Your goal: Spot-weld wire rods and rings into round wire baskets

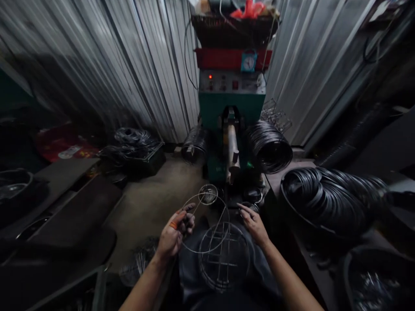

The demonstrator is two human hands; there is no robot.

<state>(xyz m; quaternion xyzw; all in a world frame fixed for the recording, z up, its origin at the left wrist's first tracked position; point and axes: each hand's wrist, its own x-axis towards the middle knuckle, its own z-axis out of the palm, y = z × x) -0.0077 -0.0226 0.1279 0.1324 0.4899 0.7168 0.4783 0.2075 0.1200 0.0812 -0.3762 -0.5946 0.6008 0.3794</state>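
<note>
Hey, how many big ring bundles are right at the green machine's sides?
2: a smaller bundle just left of the green machine and a larger bundle just right. Any behind the machine would be hidden.

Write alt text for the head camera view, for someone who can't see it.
A person's left hand holds a thin wire ring, with the right hand raised nearby. Round wire grids rest on the lap, before a green machine flanked by dark wire coils.
</note>
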